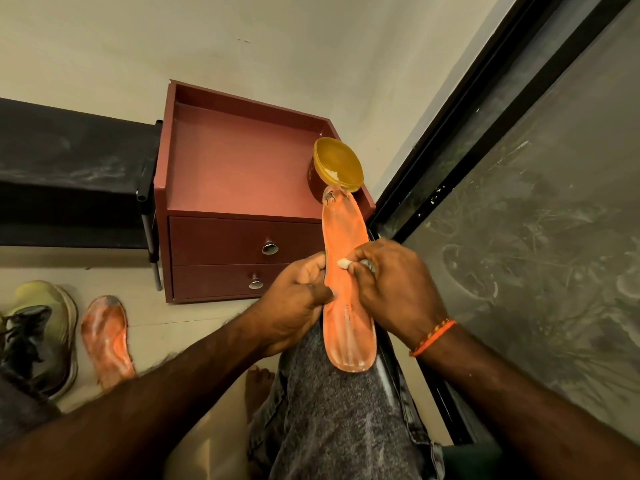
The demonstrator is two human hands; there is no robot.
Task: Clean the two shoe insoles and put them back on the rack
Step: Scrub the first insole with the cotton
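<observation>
An orange insole lies lengthwise over my right knee, streaked with white. My left hand grips its left edge near the middle, thumb on the top face. My right hand pinches a small white wad and presses it onto the insole's middle. A second orange insole, smeared grey and white, lies flat on the floor at the lower left. The black shoe rack stands at the left against the wall.
A maroon two-drawer cabinet stands straight ahead; a yellow bowl with something white in it sits on its right front corner. A pair of shoes lies at the far left. A dark glass door runs along the right.
</observation>
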